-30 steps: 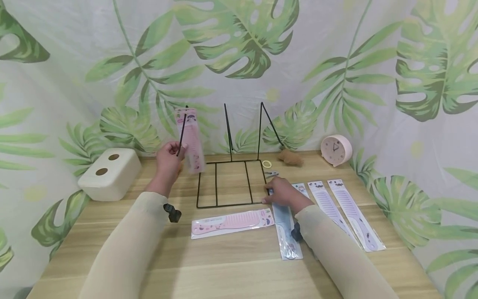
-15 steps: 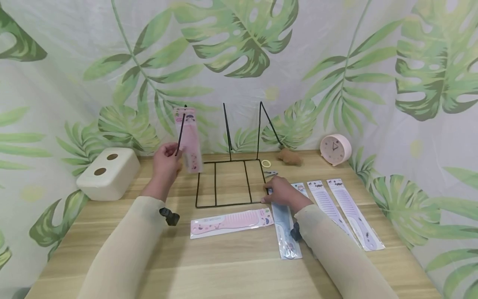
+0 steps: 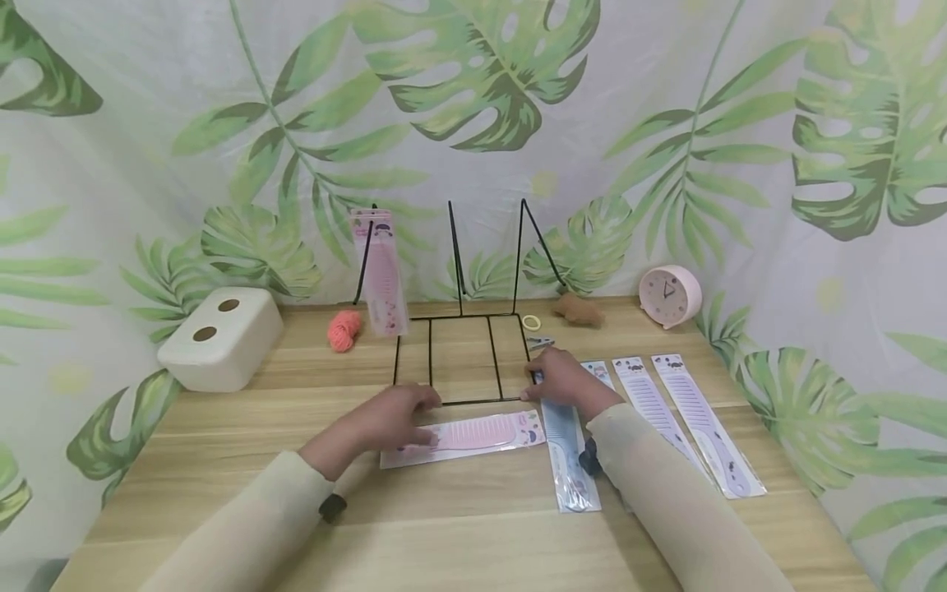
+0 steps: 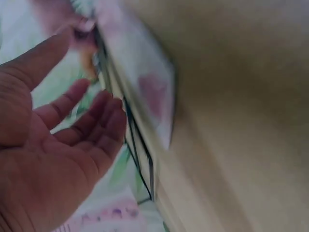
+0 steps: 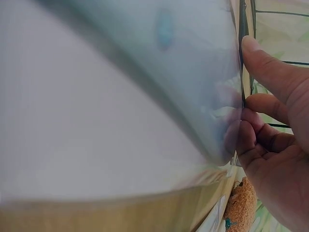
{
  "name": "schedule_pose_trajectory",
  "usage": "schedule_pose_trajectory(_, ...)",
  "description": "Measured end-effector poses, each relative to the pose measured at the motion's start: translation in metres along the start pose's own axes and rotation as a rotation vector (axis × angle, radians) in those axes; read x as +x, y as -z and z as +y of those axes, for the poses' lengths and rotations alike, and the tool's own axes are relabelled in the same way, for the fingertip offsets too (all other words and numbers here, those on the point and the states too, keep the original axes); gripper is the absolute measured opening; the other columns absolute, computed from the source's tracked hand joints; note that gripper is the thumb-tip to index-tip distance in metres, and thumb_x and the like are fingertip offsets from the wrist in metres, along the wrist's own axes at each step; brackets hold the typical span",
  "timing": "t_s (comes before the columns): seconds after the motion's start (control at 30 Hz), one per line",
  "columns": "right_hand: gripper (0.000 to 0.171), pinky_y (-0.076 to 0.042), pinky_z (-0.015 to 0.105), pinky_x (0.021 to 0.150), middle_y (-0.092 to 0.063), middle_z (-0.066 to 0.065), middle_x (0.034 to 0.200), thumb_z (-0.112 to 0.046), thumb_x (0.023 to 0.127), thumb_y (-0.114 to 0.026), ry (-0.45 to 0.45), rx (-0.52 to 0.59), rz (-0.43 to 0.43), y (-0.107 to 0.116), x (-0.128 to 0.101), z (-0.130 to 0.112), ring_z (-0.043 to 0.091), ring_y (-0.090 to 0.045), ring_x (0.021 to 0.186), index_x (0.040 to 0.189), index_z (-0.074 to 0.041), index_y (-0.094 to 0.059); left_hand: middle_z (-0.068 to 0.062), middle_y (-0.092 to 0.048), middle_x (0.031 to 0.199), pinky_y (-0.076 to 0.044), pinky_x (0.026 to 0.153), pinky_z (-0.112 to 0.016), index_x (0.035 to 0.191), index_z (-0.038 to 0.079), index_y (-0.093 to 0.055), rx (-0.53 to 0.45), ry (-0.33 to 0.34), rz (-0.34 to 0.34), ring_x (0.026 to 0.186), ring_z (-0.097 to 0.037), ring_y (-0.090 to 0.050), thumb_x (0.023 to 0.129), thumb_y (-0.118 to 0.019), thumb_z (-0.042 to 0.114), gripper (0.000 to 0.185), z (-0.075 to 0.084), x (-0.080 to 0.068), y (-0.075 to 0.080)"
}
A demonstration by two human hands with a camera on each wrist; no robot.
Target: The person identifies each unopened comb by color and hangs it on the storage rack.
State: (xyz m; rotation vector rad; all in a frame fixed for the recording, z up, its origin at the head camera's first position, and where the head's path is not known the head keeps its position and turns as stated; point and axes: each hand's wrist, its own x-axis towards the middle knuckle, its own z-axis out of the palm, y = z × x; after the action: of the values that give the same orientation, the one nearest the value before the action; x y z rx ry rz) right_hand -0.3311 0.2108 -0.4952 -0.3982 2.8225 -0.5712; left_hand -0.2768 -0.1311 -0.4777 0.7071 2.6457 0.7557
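A black wire rack stands on the table with its hooks upward. One hook carries pink combs in clear packs. My right hand holds the rack's near right corner; in the right wrist view its thumb lies at the wire. My left hand hovers over the left end of a packaged pink comb lying before the rack. Its fingers are spread and hold nothing in the left wrist view. A packaged blue comb lies beneath my right wrist, partly hidden.
Two packaged purple combs lie at the right. Along the back are a pink clock, a brown lump, a yellow ring, a grey clip and orange yarn. A cream box stands left.
My left hand has left the hanging pink combs and come down toward me and right, over the lying pink comb. The orange yarn now shows. My right hand stays at the rack.
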Motion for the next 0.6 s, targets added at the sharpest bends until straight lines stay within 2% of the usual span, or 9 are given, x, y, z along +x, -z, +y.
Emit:
schedule_pose_trajectory(0.13,0.063,-0.049,0.052,0.120,-0.069,0.020,0.147,-0.032,0.093,-0.089,0.003,0.002,0.002,0.000,0.001,-0.001,0.038,-0.062,0.137,0.145,-0.003,-0.069,0.000,-0.069,0.103,-0.057,0.092,-0.044,0.115,0.010,-0.071,0.146,0.049,-0.023,0.096,-0.018,-0.062,0.084,-0.097,0.022,0.042,0.008,-0.002,-0.016)
schedule_pose_trajectory(0.23,0.063,-0.049,0.052,0.121,-0.068,0.020,0.147,-0.032,0.093,-0.089,0.003,0.004,0.002,0.000,0.001,-0.001,0.038,-0.062,0.138,0.145,-0.004,-0.069,0.000,-0.064,0.096,-0.055,0.086,-0.042,0.110,0.011,-0.068,0.193,0.066,-0.014,0.088,-0.018,-0.056,0.082,-0.098,0.021,0.042,0.010,-0.001,-0.020)
schedule_pose_trajectory(0.5,0.064,-0.049,0.053,0.121,-0.069,0.021,0.146,-0.032,0.092,-0.091,0.022,0.000,0.009,-0.001,0.001,0.001,0.040,-0.062,0.139,0.144,-0.002,-0.069,-0.003,-0.067,0.099,-0.058,0.092,-0.047,0.115,0.011,-0.069,0.185,0.093,-0.057,0.091,-0.020,-0.060,0.081,-0.098,0.018,0.045,0.014,-0.003,-0.018)
schedule_pose_trajectory(0.6,0.065,-0.048,0.053,0.122,-0.068,0.022,0.147,-0.032,0.091,-0.091,0.025,0.008,0.008,-0.001,0.001,0.002,0.041,-0.061,0.140,0.144,-0.002,-0.069,-0.004,-0.067,0.103,-0.057,0.093,-0.047,0.116,0.011,-0.070,0.169,0.072,-0.061,0.093,-0.020,-0.059,0.081,-0.097,0.014,0.044,0.010,-0.007,-0.019)
